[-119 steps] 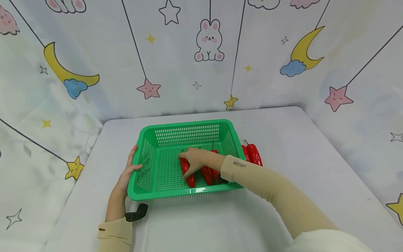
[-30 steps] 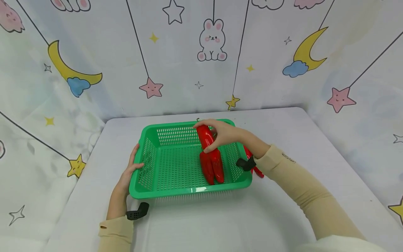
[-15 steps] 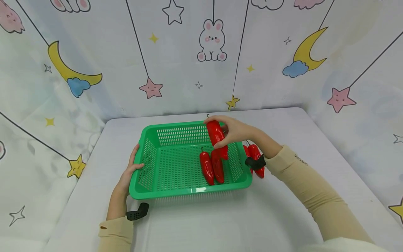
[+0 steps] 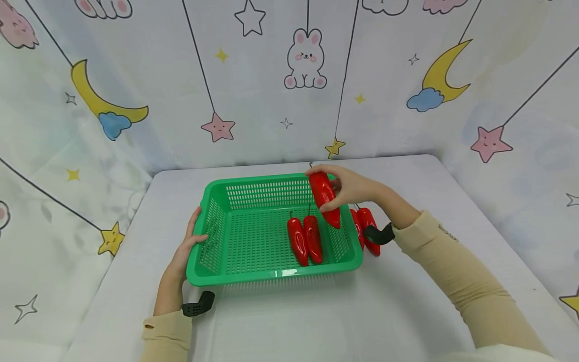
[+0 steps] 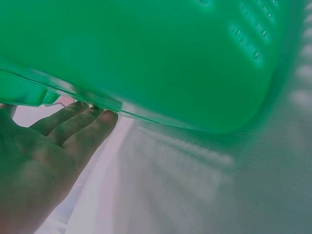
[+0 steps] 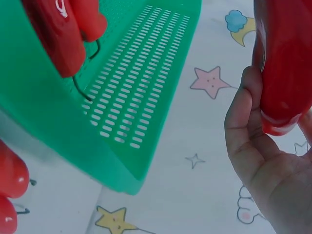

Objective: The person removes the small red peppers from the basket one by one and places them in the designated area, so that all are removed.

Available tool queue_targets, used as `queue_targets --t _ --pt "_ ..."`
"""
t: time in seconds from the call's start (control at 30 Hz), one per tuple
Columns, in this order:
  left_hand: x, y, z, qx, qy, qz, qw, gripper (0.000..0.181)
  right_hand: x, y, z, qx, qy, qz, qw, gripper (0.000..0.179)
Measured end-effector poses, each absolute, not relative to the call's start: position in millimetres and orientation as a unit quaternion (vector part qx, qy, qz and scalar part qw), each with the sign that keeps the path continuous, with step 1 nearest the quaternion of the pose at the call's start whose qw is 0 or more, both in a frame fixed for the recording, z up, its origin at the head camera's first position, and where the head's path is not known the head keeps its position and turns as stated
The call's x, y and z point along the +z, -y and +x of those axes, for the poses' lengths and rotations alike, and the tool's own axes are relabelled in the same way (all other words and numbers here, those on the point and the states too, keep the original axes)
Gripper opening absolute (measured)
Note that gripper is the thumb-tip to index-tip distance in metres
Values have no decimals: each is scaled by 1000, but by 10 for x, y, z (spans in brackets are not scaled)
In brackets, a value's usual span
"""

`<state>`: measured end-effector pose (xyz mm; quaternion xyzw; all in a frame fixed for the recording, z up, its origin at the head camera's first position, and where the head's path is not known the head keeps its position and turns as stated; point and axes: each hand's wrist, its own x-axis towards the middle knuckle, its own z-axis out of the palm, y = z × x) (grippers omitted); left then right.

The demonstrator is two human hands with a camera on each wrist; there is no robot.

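Note:
A red chili pepper (image 4: 322,188) is pinched between the thumb and fingers of my right hand (image 4: 350,186), raised over the right back corner of the green basket (image 4: 244,279). The right wrist view shows that pepper (image 6: 287,63) close up, apart from the basket wall (image 6: 53,131). Two more red peppers, one (image 4: 297,242) beside the other (image 4: 313,240), lie in the right half of the basket. My left hand (image 4: 183,251) holds the basket's left side, thumb over the rim and fingers along the outside. In the left wrist view those fingers (image 5: 90,134) lie against the green plastic.
Two red peppers, the outer one (image 4: 369,229) and the inner one (image 4: 357,229), lie on the white table (image 4: 280,327) against the basket's right side, partly hidden by its rim. A patterned cloth (image 4: 253,90) hangs behind the table.
My right hand has lifted a pepper from among those in the basket and carried it back and to the right. My left hand stays on the basket's left side.

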<state>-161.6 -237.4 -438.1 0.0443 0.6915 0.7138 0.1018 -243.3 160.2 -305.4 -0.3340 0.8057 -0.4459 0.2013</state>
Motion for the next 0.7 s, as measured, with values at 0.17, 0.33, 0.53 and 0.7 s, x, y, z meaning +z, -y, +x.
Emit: queue_targets --t 0.17,0.33,0.53,0.7 --pt "-4384 2357 -1611 716 -689 48 101 71 -3057 -1692 -2429 -446 -808 -328 200 70" --pt "-4389 2356 -1616 717 -688 49 100 71 -3058 -1784 -2421 -448 -814 -311 200 71" --pt "-4387 2354 -1614 715 -691 47 95 71 -3038 -1907 -2424 -440 -824 -297 197 74" --pt "-4390 2353 -1619 714 -693 45 94 72 -3014 -2010 -2420 -440 -828 -283 203 75"
